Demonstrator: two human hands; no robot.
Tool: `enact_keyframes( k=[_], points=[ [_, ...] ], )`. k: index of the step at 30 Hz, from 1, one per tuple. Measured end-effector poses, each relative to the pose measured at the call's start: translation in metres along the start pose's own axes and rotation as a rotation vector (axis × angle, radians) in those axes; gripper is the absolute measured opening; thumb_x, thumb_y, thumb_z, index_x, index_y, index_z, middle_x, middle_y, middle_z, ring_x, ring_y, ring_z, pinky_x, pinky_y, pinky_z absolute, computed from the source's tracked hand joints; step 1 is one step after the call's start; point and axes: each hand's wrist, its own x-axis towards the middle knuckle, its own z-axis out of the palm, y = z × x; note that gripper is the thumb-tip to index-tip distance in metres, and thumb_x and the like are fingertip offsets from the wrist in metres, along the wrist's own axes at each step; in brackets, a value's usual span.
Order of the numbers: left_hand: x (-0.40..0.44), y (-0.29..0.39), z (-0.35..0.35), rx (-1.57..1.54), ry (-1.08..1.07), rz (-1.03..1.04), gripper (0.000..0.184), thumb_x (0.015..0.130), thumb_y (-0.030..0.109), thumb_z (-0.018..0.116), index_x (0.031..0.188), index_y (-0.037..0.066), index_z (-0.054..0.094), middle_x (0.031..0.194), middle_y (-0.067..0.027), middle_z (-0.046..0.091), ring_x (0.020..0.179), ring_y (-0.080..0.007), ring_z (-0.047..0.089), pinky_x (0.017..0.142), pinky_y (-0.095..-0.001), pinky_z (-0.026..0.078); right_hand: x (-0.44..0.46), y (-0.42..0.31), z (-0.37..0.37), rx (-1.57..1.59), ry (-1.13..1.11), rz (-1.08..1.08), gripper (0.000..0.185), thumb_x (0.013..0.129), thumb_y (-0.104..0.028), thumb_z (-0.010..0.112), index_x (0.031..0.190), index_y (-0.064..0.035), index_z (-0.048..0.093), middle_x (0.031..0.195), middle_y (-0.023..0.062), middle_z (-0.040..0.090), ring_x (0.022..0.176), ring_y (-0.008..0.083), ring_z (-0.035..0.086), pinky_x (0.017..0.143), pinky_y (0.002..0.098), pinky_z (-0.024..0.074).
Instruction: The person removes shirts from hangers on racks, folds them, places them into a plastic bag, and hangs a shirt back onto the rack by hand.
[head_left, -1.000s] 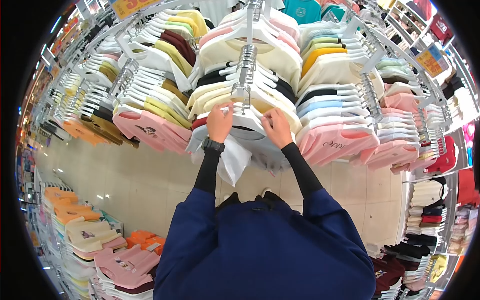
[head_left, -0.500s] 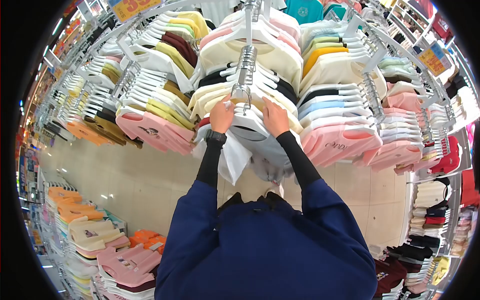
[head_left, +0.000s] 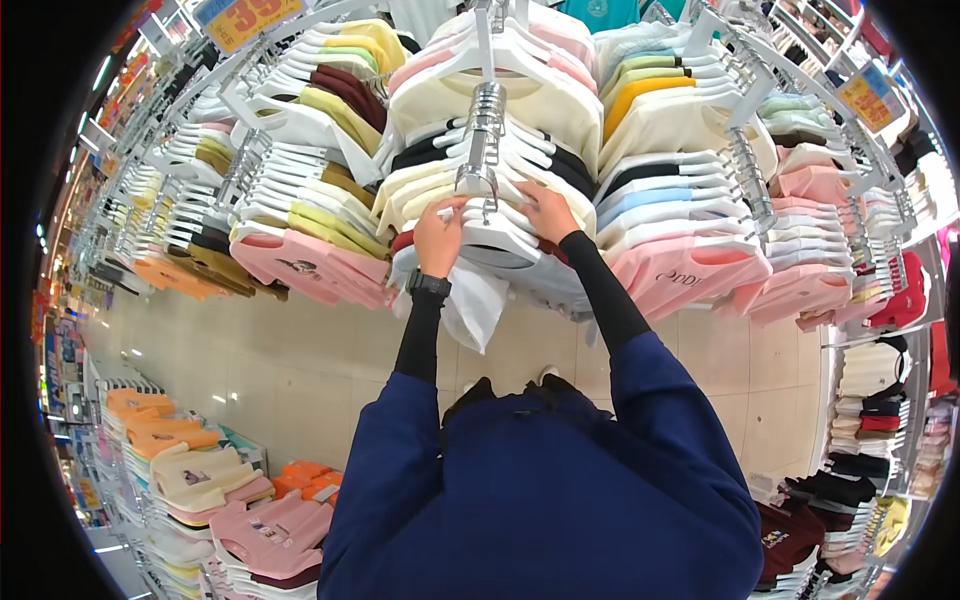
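Observation:
On the middle rail, light grey-blue shirts (head_left: 553, 285) hang at the front on white hangers (head_left: 497, 236). My left hand (head_left: 437, 242), with a black watch on the wrist, is closed at the left shoulders of the front hangers. A translucent white plastic bag (head_left: 476, 308) hangs just below it; what holds the bag is hidden. Across the hooks, my right hand (head_left: 550, 215) pinches the right shoulder of a white hanger in the same row, beside cream garments (head_left: 412, 190). A dark red edge of cloth shows beside each hand.
The metal rail arm (head_left: 487, 118) runs away from me between my hands. Pink shirts (head_left: 305, 262) hang at left and more pink shirts (head_left: 685, 272) at right. Behind are a price sign (head_left: 247, 18) and other racks. Tiled floor (head_left: 290, 345) lies below.
My right hand has shifted slightly up and left on the hangers, its fingers more bent. The front grey-blue shirts have swung up and back toward the rail. My left hand stays nearly in place.

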Motion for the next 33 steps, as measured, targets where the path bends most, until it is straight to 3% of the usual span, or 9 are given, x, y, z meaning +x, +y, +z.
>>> enact_keyframes(
  k=[4, 7, 10, 13, 16, 17, 21, 25, 33],
  points=[
    [-0.002, 0.007, -0.004, 0.032, -0.004, -0.006, 0.016, 0.090, 0.014, 0.060, 0.097, 0.010, 0.073, 0.098, -0.0121, 0.069, 0.091, -0.0319, 0.065, 0.080, -0.0369, 0.049, 0.002, 0.007, -0.002, 0.061, -0.096, 0.004, 0.041, 0.083, -0.004, 0.068, 0.124, -0.0103, 0.064, 0.115, 0.0175, 0.065, 0.103, 0.0323, 0.063, 0.090, 0.0370, 0.0497],
    [-0.002, 0.005, -0.007, 0.026, -0.020, -0.012, 0.017, 0.091, 0.015, 0.059, 0.098, 0.011, 0.073, 0.098, -0.0119, 0.069, 0.091, -0.0321, 0.065, 0.080, -0.0371, 0.049, -0.002, 0.008, -0.004, -0.142, -0.065, -0.142, 0.041, 0.082, -0.004, 0.069, 0.122, -0.0137, 0.066, 0.106, 0.0162, 0.061, 0.102, 0.0320, 0.058, 0.090, 0.0379, 0.0475],
    [-0.006, 0.009, -0.009, 0.028, -0.012, -0.009, 0.017, 0.091, 0.014, 0.058, 0.099, 0.011, 0.073, 0.096, -0.0118, 0.068, 0.090, -0.0323, 0.065, 0.080, -0.0374, 0.049, -0.008, 0.011, 0.005, -0.074, 0.014, -0.171, 0.041, 0.080, -0.004, 0.070, 0.119, -0.0165, 0.068, 0.100, 0.0143, 0.056, 0.101, 0.0321, 0.053, 0.089, 0.0389, 0.0459],
    [-0.005, -0.002, -0.007, -0.013, -0.018, 0.002, 0.017, 0.091, 0.012, 0.058, 0.100, 0.009, 0.072, 0.096, -0.0114, 0.069, 0.091, -0.0308, 0.066, 0.080, -0.0364, 0.049, -0.014, 0.003, 0.008, -0.228, 0.200, -0.154, 0.037, 0.078, -0.007, 0.072, 0.114, -0.0156, 0.070, 0.099, 0.0130, 0.058, 0.099, 0.0316, 0.054, 0.087, 0.0395, 0.0458],
    [-0.007, -0.005, -0.010, -0.066, -0.042, 0.009, 0.017, 0.091, 0.011, 0.058, 0.100, 0.006, 0.072, 0.100, -0.0111, 0.070, 0.094, -0.0276, 0.067, 0.084, -0.0341, 0.049, -0.021, -0.023, -0.003, -0.262, 0.297, 0.013, 0.027, 0.079, -0.008, 0.071, 0.106, -0.0116, 0.070, 0.100, 0.0110, 0.058, 0.094, 0.0291, 0.057, 0.083, 0.0391, 0.0477],
    [-0.006, -0.003, -0.012, -0.079, -0.047, 0.013, 0.017, 0.091, 0.010, 0.058, 0.101, 0.005, 0.071, 0.102, -0.0111, 0.071, 0.096, -0.0264, 0.067, 0.085, -0.0332, 0.049, -0.024, -0.031, -0.003, -0.203, 0.321, 0.048, 0.017, 0.082, -0.010, 0.068, 0.099, -0.0082, 0.068, 0.093, 0.0103, 0.061, 0.084, 0.0280, 0.061, 0.075, 0.0399, 0.0494],
    [-0.017, -0.002, -0.019, -0.169, -0.078, -0.072, 0.021, 0.094, 0.009, 0.056, 0.107, 0.001, 0.070, 0.112, -0.0125, 0.070, 0.105, -0.0247, 0.066, 0.092, -0.0316, 0.048, -0.037, -0.019, -0.003, 0.112, 0.165, 0.086, 0.017, 0.090, -0.017, 0.063, 0.103, -0.0055, 0.066, 0.086, 0.0140, 0.069, 0.077, 0.0286, 0.066, 0.072, 0.0373, 0.0507],
    [-0.029, 0.007, -0.021, -0.161, -0.064, -0.059, 0.024, 0.095, 0.009, 0.054, 0.114, 0.001, 0.068, 0.118, -0.0136, 0.068, 0.111, -0.0254, 0.064, 0.096, -0.0320, 0.046, -0.048, -0.009, -0.017, 0.056, -0.051, 0.066, 0.030, 0.091, -0.027, 0.064, 0.112, -0.0056, 0.066, 0.093, 0.0123, 0.071, 0.081, 0.0256, 0.067, 0.077, 0.0316, 0.0504],
    [-0.027, 0.026, -0.020, -0.113, -0.103, 0.087, 0.028, 0.096, 0.011, 0.055, 0.121, 0.005, 0.065, 0.118, -0.0123, 0.066, 0.110, -0.0271, 0.061, 0.096, -0.0328, 0.045, -0.041, -0.001, -0.036, 0.223, -0.229, 0.237, 0.028, 0.093, -0.023, 0.063, 0.115, -0.0052, 0.065, 0.097, 0.0131, 0.071, 0.087, 0.0262, 0.068, 0.082, 0.0335, 0.0500]
  ],
)
